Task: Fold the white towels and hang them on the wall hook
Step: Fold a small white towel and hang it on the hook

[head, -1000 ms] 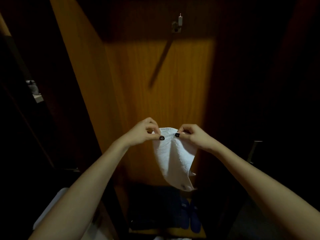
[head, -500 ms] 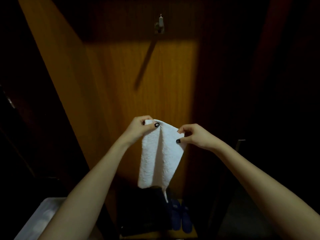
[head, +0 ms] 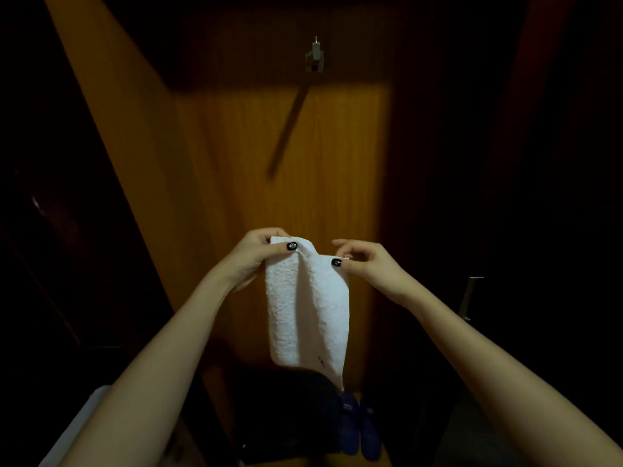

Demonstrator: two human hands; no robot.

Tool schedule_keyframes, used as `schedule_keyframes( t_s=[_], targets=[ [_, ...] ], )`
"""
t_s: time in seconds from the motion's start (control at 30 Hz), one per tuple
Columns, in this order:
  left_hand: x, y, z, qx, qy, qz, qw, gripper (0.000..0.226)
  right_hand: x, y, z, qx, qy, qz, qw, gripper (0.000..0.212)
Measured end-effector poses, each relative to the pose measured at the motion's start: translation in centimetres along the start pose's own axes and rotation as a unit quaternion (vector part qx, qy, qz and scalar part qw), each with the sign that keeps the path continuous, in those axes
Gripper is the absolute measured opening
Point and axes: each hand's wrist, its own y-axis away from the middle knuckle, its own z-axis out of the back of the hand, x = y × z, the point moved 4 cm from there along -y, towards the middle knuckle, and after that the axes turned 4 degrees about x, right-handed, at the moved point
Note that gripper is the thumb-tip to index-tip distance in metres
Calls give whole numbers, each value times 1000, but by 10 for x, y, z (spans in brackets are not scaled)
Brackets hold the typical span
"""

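Towels, one: white terry cloth towel [head: 308,308], hanging free, creased down its middle, with its top corners pinched between thumb and curled fingers of the left hand [head: 259,254] and right hand [head: 367,264]. Hooks, one: grey metal wall hook [head: 315,59], well above on the orange wooden panel [head: 236,163], bare wood between. Blue slippers [head: 359,426], two, below the towel's lower edge.

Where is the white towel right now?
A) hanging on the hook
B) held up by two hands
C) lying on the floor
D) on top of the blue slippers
B: the left hand and the right hand each pinch a top corner of the white towel, well below the bare wall hook.
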Motion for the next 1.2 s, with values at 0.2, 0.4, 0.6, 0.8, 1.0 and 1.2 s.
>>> schedule_keyframes(
  t_s=[0.2,0.4,0.6,0.8,1.0,1.2],
  targets=[
    [-2,11,7,24,33,10,999,11,-3,1,-14,77,-34,-39,996,9],
    [-7,19,-1,101,107,20,989,21,2,7,-36,193,-191,-79,959,5],
    [-6,30,10,97,89,25,991,36,8,7,-31,143,-159,-59,975,7],
    [3,35,30,61,4,31,998,42,12,2,-19,80,-127,-44,988,11],
    [4,35,44,4,-84,8,996,15,19,1,-15,98,-54,-45,993,14],
    [4,24,49,-69,-167,-22,983,17,21,-9,-10,76,104,-40,991,16]
  ],
)
